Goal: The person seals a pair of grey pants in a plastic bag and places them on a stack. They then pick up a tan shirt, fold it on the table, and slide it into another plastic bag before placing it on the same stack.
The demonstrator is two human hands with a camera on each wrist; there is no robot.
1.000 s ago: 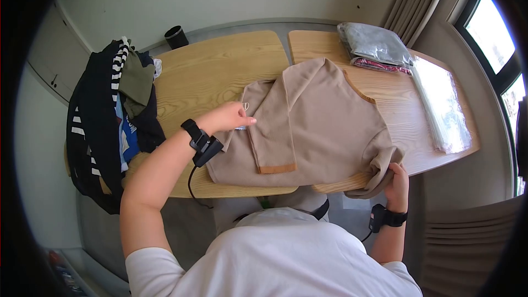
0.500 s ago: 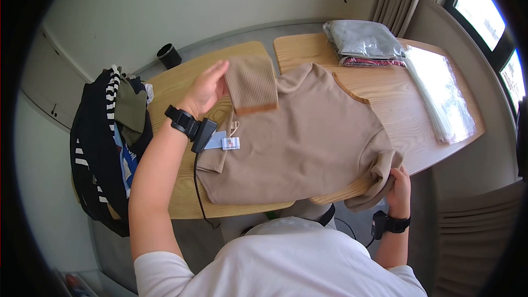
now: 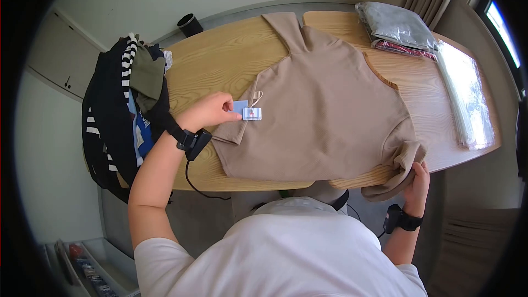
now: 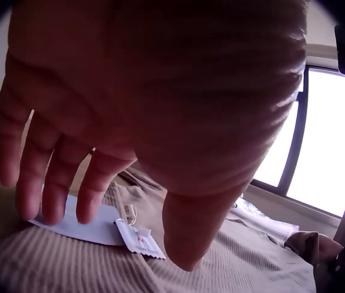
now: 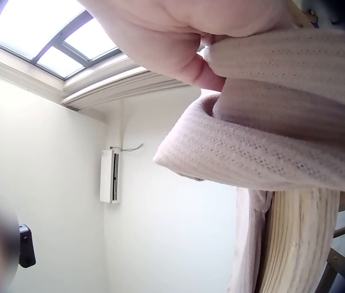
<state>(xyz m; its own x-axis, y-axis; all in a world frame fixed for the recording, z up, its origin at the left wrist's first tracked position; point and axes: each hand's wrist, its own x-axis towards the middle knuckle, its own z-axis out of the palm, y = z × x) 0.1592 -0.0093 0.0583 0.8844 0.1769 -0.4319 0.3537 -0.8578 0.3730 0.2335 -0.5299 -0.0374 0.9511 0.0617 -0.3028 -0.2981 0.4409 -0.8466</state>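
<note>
A beige sweater (image 3: 324, 99) with a brown-trimmed neckline lies spread on the table, its far sleeve (image 3: 286, 30) stretched toward the back. My left hand (image 3: 210, 111) is at the pale blue hang tag (image 3: 238, 109) on the sweater's left side. In the left wrist view its fingers (image 4: 59, 177) hang loosely over that tag, the thumb apart from them. Beside it lies a small white label packet (image 3: 252, 114) on a string loop. At the table's near right edge my right hand (image 3: 418, 181) grips the bunched near sleeve (image 3: 404, 168), its fingertips partly hidden in the folds.
A pile of dark and striped clothes (image 3: 113, 115) hangs at the table's left end. Bagged folded garments (image 3: 399, 27) sit at the back right, with clear plastic bags (image 3: 467, 96) in front of them. A black bin (image 3: 190, 25) stands behind the table (image 3: 220, 49).
The far sleeve, folded across the sweater and then lifted by my left hand, now lies out toward the back. The left hand has come down to the tag. My right hand keeps its grip.
</note>
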